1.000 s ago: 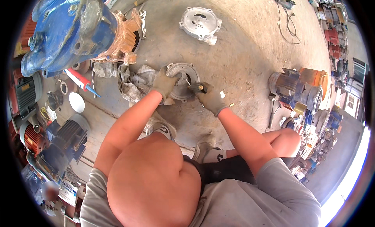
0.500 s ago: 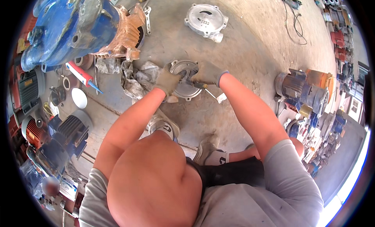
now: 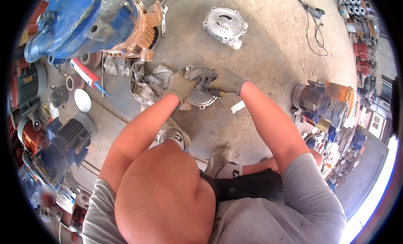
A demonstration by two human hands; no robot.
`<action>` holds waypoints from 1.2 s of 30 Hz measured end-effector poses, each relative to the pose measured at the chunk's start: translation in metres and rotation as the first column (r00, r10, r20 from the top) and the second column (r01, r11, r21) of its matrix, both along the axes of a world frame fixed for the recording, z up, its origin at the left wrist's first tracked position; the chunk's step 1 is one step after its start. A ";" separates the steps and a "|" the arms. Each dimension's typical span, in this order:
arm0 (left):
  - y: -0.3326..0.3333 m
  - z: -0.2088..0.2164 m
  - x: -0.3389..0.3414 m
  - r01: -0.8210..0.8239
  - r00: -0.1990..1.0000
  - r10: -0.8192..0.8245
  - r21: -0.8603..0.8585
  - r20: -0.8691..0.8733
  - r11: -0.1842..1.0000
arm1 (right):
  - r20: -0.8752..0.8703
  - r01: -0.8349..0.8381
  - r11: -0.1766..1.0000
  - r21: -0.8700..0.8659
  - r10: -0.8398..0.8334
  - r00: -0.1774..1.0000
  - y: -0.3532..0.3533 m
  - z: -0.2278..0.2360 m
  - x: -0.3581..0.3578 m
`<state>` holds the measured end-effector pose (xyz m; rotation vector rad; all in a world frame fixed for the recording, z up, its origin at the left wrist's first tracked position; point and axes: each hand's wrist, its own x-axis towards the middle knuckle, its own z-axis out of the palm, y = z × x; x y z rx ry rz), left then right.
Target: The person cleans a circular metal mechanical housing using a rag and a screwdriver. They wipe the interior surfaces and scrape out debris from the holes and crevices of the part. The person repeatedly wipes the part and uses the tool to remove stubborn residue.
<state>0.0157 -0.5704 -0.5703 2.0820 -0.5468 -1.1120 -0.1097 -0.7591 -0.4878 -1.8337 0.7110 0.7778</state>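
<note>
A round grey metal cover (image 3: 204, 100) with lugs around its rim lies on the concrete floor between my hands. My left hand (image 3: 182, 86), in a grey-brown work glove, grips its left side, with fingers reaching in over its face. My right hand (image 3: 228, 82), gloved alike, is closed over the upper right of the cover. A dark handle with a yellowish end (image 3: 219, 93) sticks out below the right fingers; its other end is hidden. Both sets of fingertips meet at a dark spot near the cover's centre, too small to make out. A thin rod (image 3: 223, 104) shows beside the rim.
Ahead lies a silver cast housing (image 3: 225, 25). At left are a large blue machine (image 3: 84, 26), a wrench (image 3: 164, 20), dirty rags (image 3: 147, 82), a red-and-white sealant tube (image 3: 86, 74) and motors (image 3: 73, 137). A rusty motor (image 3: 321, 99) and corded tool (image 3: 314, 11) are at right.
The whole view has shifted slightly. My hands stay at the cover, fingertips still together over its middle. The thin rod by the rim now points more steeply down, apart from the white scrap.
</note>
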 end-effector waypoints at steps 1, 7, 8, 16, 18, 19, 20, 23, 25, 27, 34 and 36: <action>0.003 -0.003 -0.002 -0.002 1.000 0.002 0.004 0.013 1.000 | 0.063 0.004 0.997 -0.077 0.001 0.998 -0.002 0.007 -0.002; 0.000 0.047 0.008 0.205 0.830 -0.030 -0.255 0.557 0.945 | 0.483 0.403 0.871 -0.282 -0.235 0.844 0.005 0.056 -0.022; -0.003 0.066 0.013 0.274 0.839 -0.060 -0.324 0.541 0.906 | 0.529 0.431 0.869 -0.243 -0.254 0.810 0.008 0.059 -0.023; -0.042 0.069 0.023 0.545 0.815 -0.437 -0.250 0.380 0.800 | 0.594 0.530 0.832 -0.162 -0.346 0.726 0.026 0.036 -0.027; -0.045 0.061 0.021 0.565 0.803 -0.452 -0.252 0.389 0.786 | 0.593 0.520 0.839 -0.162 -0.339 0.730 0.025 0.035 -0.032; -0.045 0.060 0.020 0.565 0.801 -0.450 -0.249 0.395 0.787 | 0.596 0.515 0.842 -0.159 -0.334 0.730 0.024 0.035 -0.033; -0.045 0.059 0.020 0.564 0.799 -0.447 -0.245 0.401 0.789 | 0.594 0.490 0.855 -0.171 -0.307 0.743 0.023 0.038 -0.034; -0.046 0.068 0.022 0.624 0.761 -0.517 -0.224 0.393 0.749 | 0.570 0.349 0.899 -0.264 -0.147 0.809 0.013 0.057 -0.037; -0.044 0.068 0.021 0.700 0.700 -0.590 -0.223 0.403 0.679 | 0.522 0.159 0.910 -0.384 0.072 0.850 0.004 0.066 -0.043; -0.048 0.060 0.025 0.788 0.609 -0.655 -0.243 0.447 0.566 | 0.344 0.021 0.915 -0.404 0.131 0.930 0.000 0.075 -0.036; -0.054 0.056 0.032 0.774 0.630 -0.665 -0.259 0.400 0.578 | -0.283 0.866 0.279 0.416 -0.865 0.415 0.007 0.062 -0.027; -0.051 0.055 0.031 0.752 0.659 -0.655 -0.288 0.370 0.593 | 0.092 0.545 0.838 0.025 -0.545 0.833 0.007 0.081 -0.030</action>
